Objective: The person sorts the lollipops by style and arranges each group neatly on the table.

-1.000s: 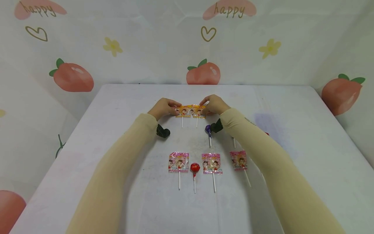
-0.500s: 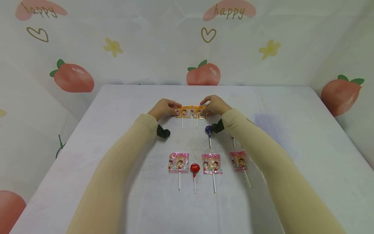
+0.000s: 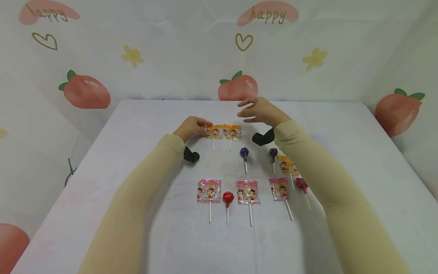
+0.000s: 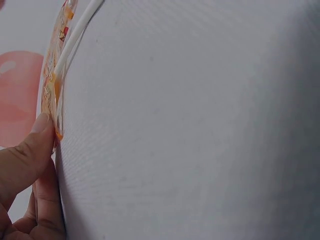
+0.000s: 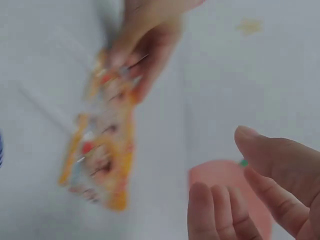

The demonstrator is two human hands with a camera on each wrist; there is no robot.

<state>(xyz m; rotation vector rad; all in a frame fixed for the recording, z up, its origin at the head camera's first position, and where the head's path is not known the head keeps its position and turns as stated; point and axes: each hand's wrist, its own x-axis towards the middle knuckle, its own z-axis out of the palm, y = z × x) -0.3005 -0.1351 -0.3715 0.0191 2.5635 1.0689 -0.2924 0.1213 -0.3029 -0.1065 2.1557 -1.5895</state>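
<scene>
While the left hand [image 3: 193, 127] is pinching the left end of the two orange lollipop packets [image 3: 226, 131] between thumb and fingers, the right hand [image 3: 261, 110] is hanging to their right, well clear of them, its thumb and fingertips apart. The packets are lying side by side toward the far edge of the counter [image 3: 198, 243], sticks pointing nearward. Two purple lollipops [image 3: 244, 152] are lying nearer the person, ahead of a red lollipop [image 3: 228, 197].

The left hand's fingers [image 5: 156, 65] pinch orange-edged lollipop packets [image 5: 106, 137], apart from the right hand's fingers [image 5: 201, 212].
</scene>
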